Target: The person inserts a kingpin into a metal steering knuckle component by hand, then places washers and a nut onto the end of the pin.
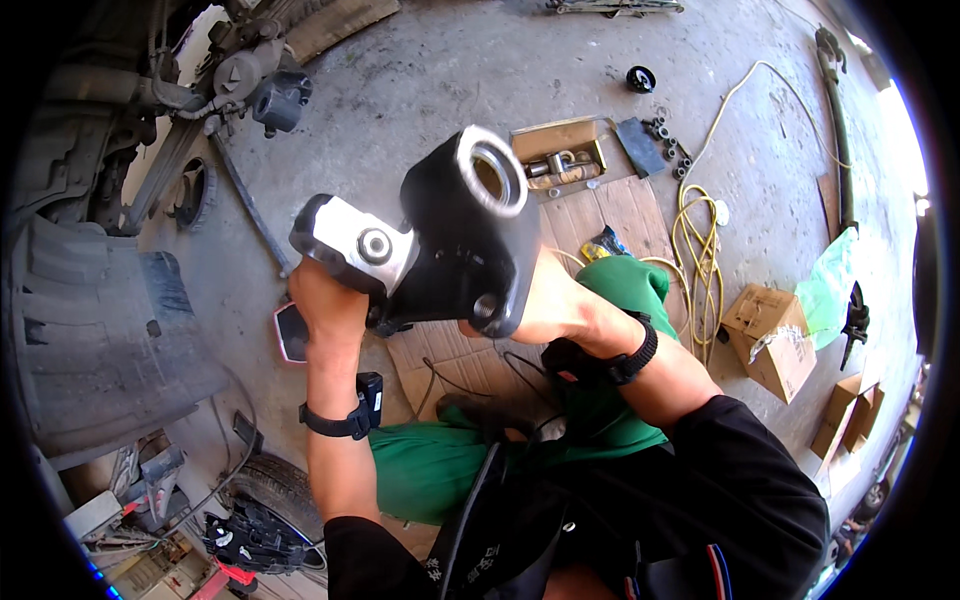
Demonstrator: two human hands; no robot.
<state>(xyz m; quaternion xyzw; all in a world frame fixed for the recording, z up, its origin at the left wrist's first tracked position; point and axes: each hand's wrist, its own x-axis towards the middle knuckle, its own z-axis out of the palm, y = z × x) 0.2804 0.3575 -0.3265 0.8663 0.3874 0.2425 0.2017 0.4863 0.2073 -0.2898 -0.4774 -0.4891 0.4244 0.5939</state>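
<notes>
— Black cast-metal housing with a bare steel bore ring (470, 240): where's it sitting?
— Raised over the concrete floor (420, 80). Left hand (325, 300) wraps its silver end; right hand (545, 305) cups underneath. Both grips closed; best kept level.

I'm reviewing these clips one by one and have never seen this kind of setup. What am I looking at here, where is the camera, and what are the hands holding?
There is no machine here: a person works with bare hands, and the single picture comes from a wide fisheye camera on their head, looking down, so straight edges bend near the rim. The left hand and right hand together hold up a heavy black metal part with a round bore and a silver end. Each wrist wears a black strap. Below are the person's green trousers. On the concrete floor lie flattened cardboard, an open box of small metal pieces, a coiled yellow cable and closed cartons. A vehicle's wheel area shows on the left.
</notes>
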